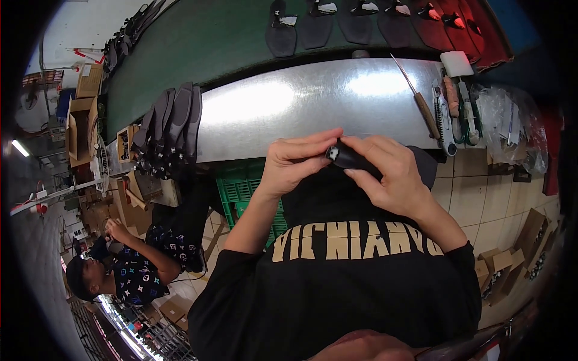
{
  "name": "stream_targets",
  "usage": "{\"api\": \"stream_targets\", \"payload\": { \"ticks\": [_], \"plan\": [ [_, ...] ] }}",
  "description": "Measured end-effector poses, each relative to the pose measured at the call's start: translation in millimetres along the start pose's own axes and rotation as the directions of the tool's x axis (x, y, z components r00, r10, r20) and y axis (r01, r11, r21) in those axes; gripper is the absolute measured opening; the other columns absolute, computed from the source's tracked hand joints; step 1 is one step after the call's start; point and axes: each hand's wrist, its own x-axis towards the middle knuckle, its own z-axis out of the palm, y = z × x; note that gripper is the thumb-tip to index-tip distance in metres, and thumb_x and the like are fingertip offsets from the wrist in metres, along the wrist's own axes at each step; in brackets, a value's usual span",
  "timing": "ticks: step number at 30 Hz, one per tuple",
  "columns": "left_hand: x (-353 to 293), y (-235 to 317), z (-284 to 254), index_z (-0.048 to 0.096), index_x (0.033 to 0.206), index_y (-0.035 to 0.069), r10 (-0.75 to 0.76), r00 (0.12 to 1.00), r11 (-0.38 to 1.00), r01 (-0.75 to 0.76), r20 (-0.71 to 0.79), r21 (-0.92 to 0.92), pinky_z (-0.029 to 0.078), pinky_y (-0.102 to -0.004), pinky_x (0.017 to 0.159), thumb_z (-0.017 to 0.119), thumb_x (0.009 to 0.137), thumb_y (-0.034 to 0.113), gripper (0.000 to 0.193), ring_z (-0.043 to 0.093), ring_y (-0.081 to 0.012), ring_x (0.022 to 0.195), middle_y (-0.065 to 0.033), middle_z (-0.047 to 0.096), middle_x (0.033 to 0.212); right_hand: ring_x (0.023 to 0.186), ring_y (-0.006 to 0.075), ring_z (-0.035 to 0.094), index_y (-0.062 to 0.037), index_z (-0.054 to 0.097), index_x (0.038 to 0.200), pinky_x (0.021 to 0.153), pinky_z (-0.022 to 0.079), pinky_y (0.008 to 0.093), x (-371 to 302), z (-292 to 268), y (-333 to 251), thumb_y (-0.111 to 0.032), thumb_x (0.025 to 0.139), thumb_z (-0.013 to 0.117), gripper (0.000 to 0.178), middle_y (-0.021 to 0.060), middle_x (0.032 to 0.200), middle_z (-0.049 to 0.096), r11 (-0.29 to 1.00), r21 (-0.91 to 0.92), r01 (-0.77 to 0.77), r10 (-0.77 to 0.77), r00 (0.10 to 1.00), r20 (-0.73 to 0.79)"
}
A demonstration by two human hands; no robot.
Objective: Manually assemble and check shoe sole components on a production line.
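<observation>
Just in front of my torso, at the near edge of the steel worktop, both hands hold a dark sandal sole point(352, 160). My right hand point(388, 171) wraps round it, fingers on top and thumb below. A flat grey part of the sole shows past the right wrist. My left hand point(298, 159) closes on the other end, fingers nearly straight above and thumb beneath. A small whitish patch shows at that end between the hands. The rest of the piece is hidden by my fingers and blends with my black shirt.
A wooden-handled awl point(424, 111) lies on the steel worktop point(271, 129), near other hand tools point(448, 114) and a plastic bag point(512, 129). Stacked sandal soles point(174, 120) stand at left. More soles point(358, 24) line the green conveyor point(211, 42). Another person point(135, 265) sits at left.
</observation>
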Motion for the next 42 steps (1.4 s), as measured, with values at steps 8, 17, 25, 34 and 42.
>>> {"api": "stream_targets", "payload": {
  "ticks": [8, 17, 25, 34, 42],
  "plan": [
    [0.8, -1.5, 21.9, 0.063, 0.126, 0.003, -0.133, 0.984, 0.991, 0.135, -0.117, 0.005, 0.061, -0.0283, 0.078, 0.052, 0.089, -0.007, 0.039, 0.064, -0.0255, 0.112, -0.0223, 0.056, 0.134, 0.075, 0.027, 0.066, -0.002, 0.069, 0.099, 0.065, 0.05, 0.0342, -11.8, 6.3, 13.2, -0.004, 0.078, 0.07, 0.021, 0.0139, 0.087, 0.066, 0.95, 0.245, -0.194, 0.205, 0.979, -0.019],
    [5.1, 1.3, 29.7, 0.064, 0.122, -0.001, -0.304, 0.93, 0.952, 0.29, -0.207, -0.094, 0.061, -0.0252, 0.075, 0.057, 0.083, -0.009, 0.041, 0.068, -0.019, 0.101, -0.0175, 0.063, 0.126, 0.082, 0.0284, 0.062, -0.0075, 0.069, 0.096, 0.07, 0.049, 0.0374, -12.0, -1.0, 14.5, -0.008, 0.072, 0.076, 0.025, 0.0089, 0.09, 0.06, 0.998, -0.068, 0.02, -0.017, 0.998, 0.055],
    [4.7, -13.0, 37.5, 0.067, 0.119, -0.001, -0.219, 0.931, 0.975, 0.219, -0.293, -0.032, 0.059, -0.0224, 0.07, 0.059, 0.082, -0.009, 0.039, 0.068, -0.0148, 0.095, -0.0155, 0.067, 0.121, 0.081, 0.0276, 0.062, -0.0074, 0.064, 0.093, 0.068, 0.048, 0.0365, -15.4, 4.1, 21.9, -0.009, 0.071, 0.078, 0.026, 0.0072, 0.089, 0.058, 0.994, 0.052, -0.096, 0.092, 0.994, 0.063],
    [11.1, -5.0, 27.2, 0.066, 0.119, -0.003, -0.474, 0.845, 0.87, 0.406, -0.248, -0.281, 0.062, -0.0242, 0.071, 0.057, 0.082, -0.008, 0.038, 0.07, -0.0192, 0.094, -0.0182, 0.065, 0.122, 0.075, 0.0266, 0.06, -0.0096, 0.066, 0.09, 0.065, 0.048, 0.0356, -18.3, 11.9, 29.8, -0.009, 0.07, 0.077, 0.023, 0.0081, 0.085, 0.057, 0.997, -0.056, 0.054, -0.058, 0.995, -0.078],
    [11.8, 0.8, 26.3, 0.057, 0.131, -0.001, -0.456, 0.861, 0.873, 0.385, -0.224, -0.298, 0.06, -0.0223, 0.065, 0.051, 0.092, 0.008, 0.04, 0.068, -0.0137, 0.089, -0.0149, 0.064, 0.121, 0.075, 0.0289, 0.063, -0.0062, 0.066, 0.099, 0.064, 0.05, 0.0362, -13.7, 13.3, 25.4, -0.008, 0.076, 0.075, 0.024, 0.0122, 0.088, 0.063, 0.987, -0.113, 0.114, -0.128, 0.984, -0.125]
  ]
}}
